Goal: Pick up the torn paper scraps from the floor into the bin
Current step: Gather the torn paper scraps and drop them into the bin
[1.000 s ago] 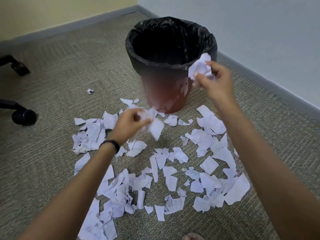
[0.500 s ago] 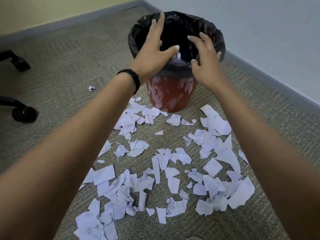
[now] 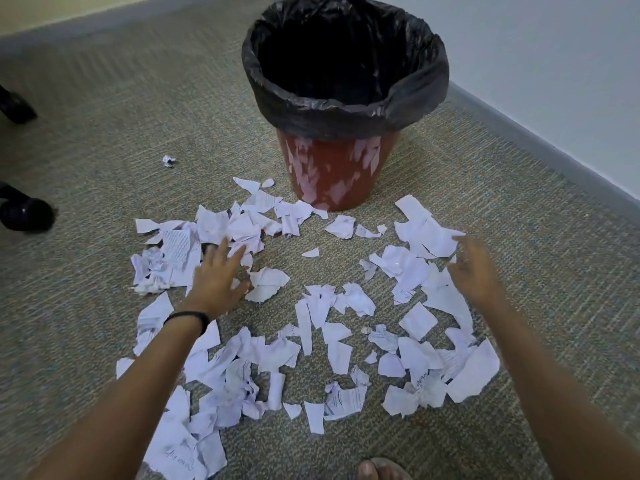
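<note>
A red bin [image 3: 332,174] lined with a black plastic bag [image 3: 346,109] stands on the carpet at the top middle. Several torn white paper scraps [image 3: 322,306] lie spread over the floor in front of it. My left hand [image 3: 216,275], with a black band at the wrist, hovers fingers apart over the scraps at the left, holding nothing. Over the scraps at the right, my right hand [image 3: 474,268] is blurred, low and spread, and also holds nothing. One small crumpled scrap [image 3: 168,160] lies apart at the left.
A grey skirting board [image 3: 540,140] and wall run close behind the bin on the right. Black chair castors [image 3: 27,211] sit at the left edge. A toe in a sandal [image 3: 379,469] shows at the bottom edge.
Both hands held scraps, opened over the bin, and have now come back down empty to the scraps on the floor. The view has moved closer to the bin.
</note>
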Tool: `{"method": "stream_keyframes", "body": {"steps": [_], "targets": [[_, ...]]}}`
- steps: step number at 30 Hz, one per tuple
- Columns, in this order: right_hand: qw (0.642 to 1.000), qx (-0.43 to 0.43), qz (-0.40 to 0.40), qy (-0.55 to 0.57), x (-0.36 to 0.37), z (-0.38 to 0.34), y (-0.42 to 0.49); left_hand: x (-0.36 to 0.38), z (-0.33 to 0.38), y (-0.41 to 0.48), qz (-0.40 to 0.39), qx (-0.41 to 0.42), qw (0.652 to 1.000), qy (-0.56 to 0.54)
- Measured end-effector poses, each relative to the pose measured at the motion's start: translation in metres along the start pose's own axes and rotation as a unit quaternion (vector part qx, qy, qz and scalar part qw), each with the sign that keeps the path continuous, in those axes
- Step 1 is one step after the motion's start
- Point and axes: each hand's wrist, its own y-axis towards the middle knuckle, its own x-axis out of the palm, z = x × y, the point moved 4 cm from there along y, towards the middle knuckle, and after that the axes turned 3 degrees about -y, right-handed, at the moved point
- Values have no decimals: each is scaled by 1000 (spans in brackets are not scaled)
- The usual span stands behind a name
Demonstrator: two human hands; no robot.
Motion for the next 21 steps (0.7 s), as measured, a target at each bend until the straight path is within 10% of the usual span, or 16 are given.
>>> {"method": "stream_keyframes", "body": {"steps": [8,21], "targets": [[986,141,-64,-55,49,55,-34,30,-76,-27,-114,-214,970,32],[930,123,-189,-290,60,11,-46,32,-66,-20,-39,-131,977,161]]}}
